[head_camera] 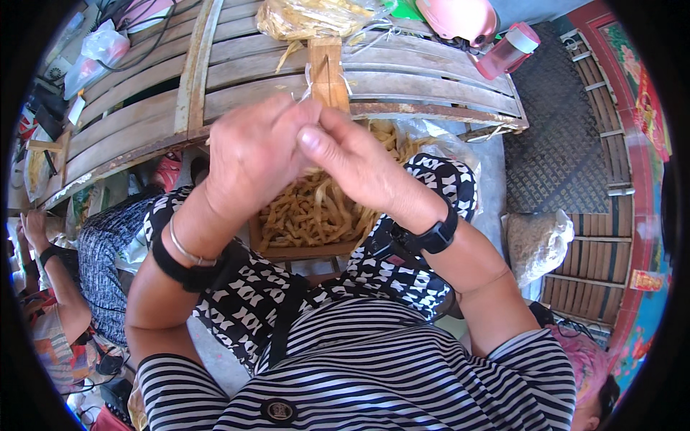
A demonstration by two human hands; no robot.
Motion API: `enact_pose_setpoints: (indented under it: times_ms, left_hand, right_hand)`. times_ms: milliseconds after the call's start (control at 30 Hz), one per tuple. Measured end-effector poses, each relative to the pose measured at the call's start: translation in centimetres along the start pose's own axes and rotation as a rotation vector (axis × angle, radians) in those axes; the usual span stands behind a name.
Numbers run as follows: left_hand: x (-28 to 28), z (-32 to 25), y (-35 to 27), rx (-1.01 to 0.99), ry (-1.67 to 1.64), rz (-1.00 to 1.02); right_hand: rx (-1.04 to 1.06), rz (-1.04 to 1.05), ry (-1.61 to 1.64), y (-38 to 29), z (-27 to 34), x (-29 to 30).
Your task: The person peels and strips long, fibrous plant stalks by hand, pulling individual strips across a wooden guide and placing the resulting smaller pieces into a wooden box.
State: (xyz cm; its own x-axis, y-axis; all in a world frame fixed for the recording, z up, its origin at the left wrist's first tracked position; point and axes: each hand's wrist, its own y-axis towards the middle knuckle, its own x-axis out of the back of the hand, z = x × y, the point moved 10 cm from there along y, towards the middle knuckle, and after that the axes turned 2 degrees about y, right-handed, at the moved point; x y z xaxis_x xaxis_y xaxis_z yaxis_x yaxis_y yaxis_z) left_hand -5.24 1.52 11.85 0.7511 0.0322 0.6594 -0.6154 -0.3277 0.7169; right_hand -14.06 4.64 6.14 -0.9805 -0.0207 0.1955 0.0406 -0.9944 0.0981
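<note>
My left hand [259, 145], blurred, and my right hand [356, 156] meet in front of a small wooden block [329, 75] that stands out from the edge of the slatted table and bears an upright metal piece. The fingers of both hands are curled together; what lies between them is hidden, though a thin white strand shows just above. Beneath my hands, between my knees, a cardboard box [318, 251] holds many yellowish dried strips [302, 221], with longer ones at its right side.
A slatted table [426, 89] with a rusty metal rim spans the front. On it lie a clear bag of yellowish strips [323, 19], a pink helmet [458, 19] and a pink bottle [506, 51]. A filled plastic bag [539, 245] stands right. Another person's arm [64, 280] shows left.
</note>
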Motion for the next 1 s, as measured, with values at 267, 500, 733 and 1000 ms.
enact_pose_setpoints:
  times_ms: [267, 500, 733, 1000]
  left_hand:
    - [-1.9, 4.2, 0.1, -0.007, 0.122, 0.033]
    - [-3.2, 2.4, 4.0, -0.040, 0.150, -0.091]
    - [-7.9, 4.0, 0.7, 0.027, 0.120, 0.162]
    - [-10.3, 5.8, -2.7, 0.753, -0.996, 0.798]
  right_hand:
    - [-0.243, 0.014, -0.063, -1.4, -1.7, 3.7]
    - [-0.315, 0.013, 0.396, 2.1, -4.3, 3.3]
    - [-0.278, 0.128, 0.299, 3.5, -6.4, 3.2]
    - [-0.123, -0.045, -0.297, 2.4, -5.5, 4.9]
